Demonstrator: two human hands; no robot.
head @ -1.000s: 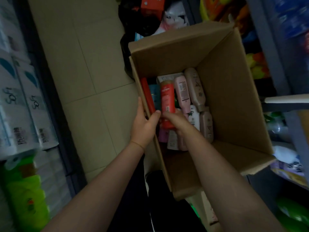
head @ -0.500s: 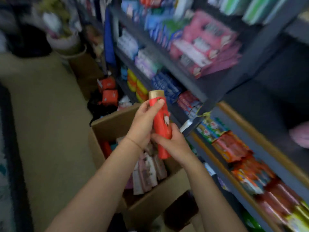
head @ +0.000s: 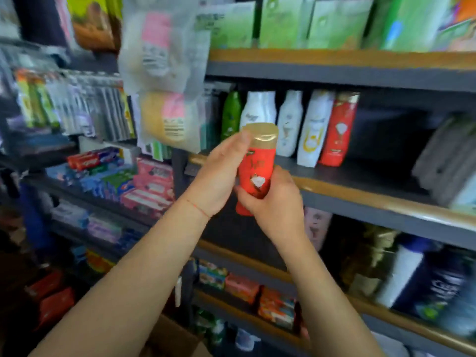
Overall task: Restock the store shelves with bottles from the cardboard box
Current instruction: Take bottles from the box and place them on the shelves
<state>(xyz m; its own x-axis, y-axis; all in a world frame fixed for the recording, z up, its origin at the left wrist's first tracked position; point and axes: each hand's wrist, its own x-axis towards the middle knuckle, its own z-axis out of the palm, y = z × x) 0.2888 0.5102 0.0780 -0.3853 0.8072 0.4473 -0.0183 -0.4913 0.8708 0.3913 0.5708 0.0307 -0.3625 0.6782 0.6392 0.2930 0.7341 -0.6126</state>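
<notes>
Red bottle [head: 255, 173] with gold cap, upright, held up between both hands in front of the shelf [head: 360, 191]; right hand [head: 273, 202] wraps its lower body with fingers curled round it, left hand [head: 219, 176] lies against its left side, fingers nearly straight and reaching up to the cap. Past the hands on that shelf stands a row: green bottle [head: 231, 114], three white bottles [head: 288, 122], then a matching red bottle on the shelf [head: 337, 130] to the upper right of the hands. Cardboard box [head: 172, 341] corner shows low between the forearms, toothpaste packs [head: 108, 171] left of the left hand; heavy blur.
</notes>
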